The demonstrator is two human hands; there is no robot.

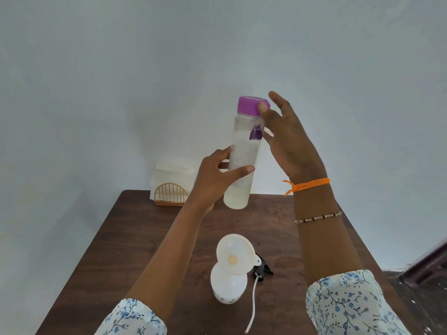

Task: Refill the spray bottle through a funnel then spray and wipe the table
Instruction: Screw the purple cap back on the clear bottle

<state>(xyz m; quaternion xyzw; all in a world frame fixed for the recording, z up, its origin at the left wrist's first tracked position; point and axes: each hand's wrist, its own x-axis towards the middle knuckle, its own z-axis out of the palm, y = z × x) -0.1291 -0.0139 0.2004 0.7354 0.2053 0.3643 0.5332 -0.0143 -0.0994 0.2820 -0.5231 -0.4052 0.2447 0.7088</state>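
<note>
While the left hand (pixel 217 175) grips a clear bottle (pixel 244 153) above the table (pixel 150 238), the right hand (pixel 283 136), fingers spread, touches its purple cap (pixel 251 105); a funnel (pixel 235 256) sits in the spray bottle (pixel 228 287) below

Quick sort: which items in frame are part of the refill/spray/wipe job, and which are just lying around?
In use: water bottle, purple cap, funnel, white spray bottle, spray trigger head, paper napkins, table.
Lying about: nothing obvious; gold napkin holder only stores napkins.

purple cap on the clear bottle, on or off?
On. The purple cap sits on the clear bottle, right hand touching the cap, left hand gripping the body.
</note>
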